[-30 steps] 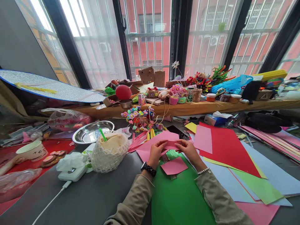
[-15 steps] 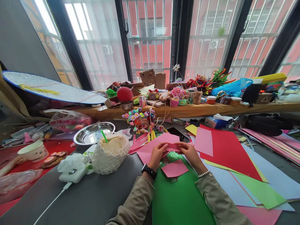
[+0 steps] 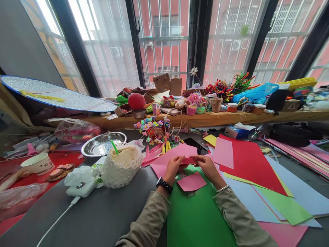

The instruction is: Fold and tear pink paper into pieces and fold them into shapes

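Note:
Between both sets of fingertips I hold a small pink piece of paper (image 3: 189, 160), seen nearly edge-on. My left hand (image 3: 175, 168) pinches its left end, and my right hand (image 3: 207, 167) pinches its right end. Just below them lies another pink paper piece (image 3: 192, 181), slightly bent, on the green sheet (image 3: 197, 216). Behind my hands a larger pink sheet (image 3: 164, 164) is spread out. A dark watch sits on my left wrist and a beaded bracelet on my right.
To the left stand a coconut in white foam netting (image 3: 122, 168), a metal dish (image 3: 102, 144) and a white charger (image 3: 81, 188) with a cable. On the right lie red paper (image 3: 252, 164) and other coloured sheets. Crafts and a red balloon (image 3: 136, 101) line the back ledge (image 3: 218, 118).
The view has shifted slightly. Both hands keep their pinch on the small pink paper, which shows a little flatter between the fingers now.

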A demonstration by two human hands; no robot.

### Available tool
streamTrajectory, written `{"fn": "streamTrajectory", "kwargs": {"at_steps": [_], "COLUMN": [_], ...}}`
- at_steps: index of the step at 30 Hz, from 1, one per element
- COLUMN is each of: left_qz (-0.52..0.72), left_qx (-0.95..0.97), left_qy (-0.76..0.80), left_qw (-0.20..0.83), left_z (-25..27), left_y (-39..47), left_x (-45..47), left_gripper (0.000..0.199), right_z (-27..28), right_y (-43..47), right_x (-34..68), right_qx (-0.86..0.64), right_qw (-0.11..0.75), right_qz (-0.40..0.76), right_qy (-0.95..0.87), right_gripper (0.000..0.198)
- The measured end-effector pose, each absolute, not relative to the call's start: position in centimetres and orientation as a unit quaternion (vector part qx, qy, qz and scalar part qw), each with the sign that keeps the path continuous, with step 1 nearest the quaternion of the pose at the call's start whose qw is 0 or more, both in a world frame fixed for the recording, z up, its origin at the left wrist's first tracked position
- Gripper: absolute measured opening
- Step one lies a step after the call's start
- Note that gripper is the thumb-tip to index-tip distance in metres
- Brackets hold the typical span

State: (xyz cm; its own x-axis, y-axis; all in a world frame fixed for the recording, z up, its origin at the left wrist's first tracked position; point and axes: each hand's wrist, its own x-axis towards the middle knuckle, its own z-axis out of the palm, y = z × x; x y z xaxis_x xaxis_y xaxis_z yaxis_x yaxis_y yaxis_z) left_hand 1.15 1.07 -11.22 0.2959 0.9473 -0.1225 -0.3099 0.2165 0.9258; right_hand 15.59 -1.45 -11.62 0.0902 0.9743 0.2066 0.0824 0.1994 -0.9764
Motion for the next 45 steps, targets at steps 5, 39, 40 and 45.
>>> {"fn": "streamTrajectory", "kwargs": {"at_steps": [5, 39, 40, 45], "left_qz": [0.47, 0.504, 0.513, 0.539], "left_qx": [0.42, 0.437, 0.43, 0.412], "left_qy": [0.377, 0.37, 0.37, 0.368], "left_qw": [0.679, 0.647, 0.644, 0.636], "left_z": [-11.33, -11.05, -11.03, -10.86], "left_y": [1.11, 0.94, 0.98, 1.13], "left_x": [1.14, 1.28, 1.24, 1.03], "left_gripper": [0.026, 0.04, 0.043, 0.046], "right_z": [-11.75, -11.24, -11.23, -11.62], "right_y": [-1.45, -1.98, -2.0, -1.86], "right_x": [15.75, 15.56, 15.5, 15.29], "right_qx": [-0.498, -0.526, -0.525, -0.518], "right_qw": [0.548, 0.537, 0.529, 0.486], "right_qz": [0.403, 0.445, 0.451, 0.471], "right_qy": [-0.538, -0.487, -0.491, -0.523], "right_gripper": [0.027, 0.029, 0.029, 0.031]}}
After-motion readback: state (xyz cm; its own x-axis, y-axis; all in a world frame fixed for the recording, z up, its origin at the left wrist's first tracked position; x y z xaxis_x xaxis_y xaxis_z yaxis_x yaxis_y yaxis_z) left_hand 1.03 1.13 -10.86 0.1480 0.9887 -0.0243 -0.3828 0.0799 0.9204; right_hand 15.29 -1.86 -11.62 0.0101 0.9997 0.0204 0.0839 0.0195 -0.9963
